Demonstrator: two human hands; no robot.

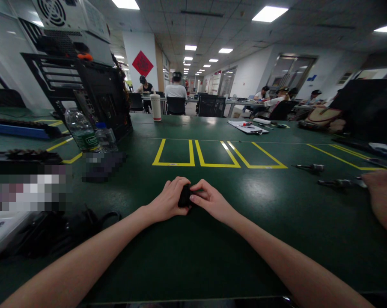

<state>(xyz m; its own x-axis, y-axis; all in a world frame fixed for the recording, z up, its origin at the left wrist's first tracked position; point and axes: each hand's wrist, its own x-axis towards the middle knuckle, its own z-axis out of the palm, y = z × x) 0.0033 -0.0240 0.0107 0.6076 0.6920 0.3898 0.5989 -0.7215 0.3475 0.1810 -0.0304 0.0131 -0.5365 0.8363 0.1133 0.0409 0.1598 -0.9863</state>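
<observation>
Nearer me than the yellow tape (192, 154), my left hand (170, 197) curls around a small black object (184, 196); my right hand (212, 201), half-curled, touches its side, whether gripping I can't tell.

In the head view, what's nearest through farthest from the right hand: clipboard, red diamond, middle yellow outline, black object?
1. Black object: in left hand.
2. Middle yellow outline: straight ahead.
3. Clipboard: farther back, right.
4. Red diamond: on pillar, left.
</observation>
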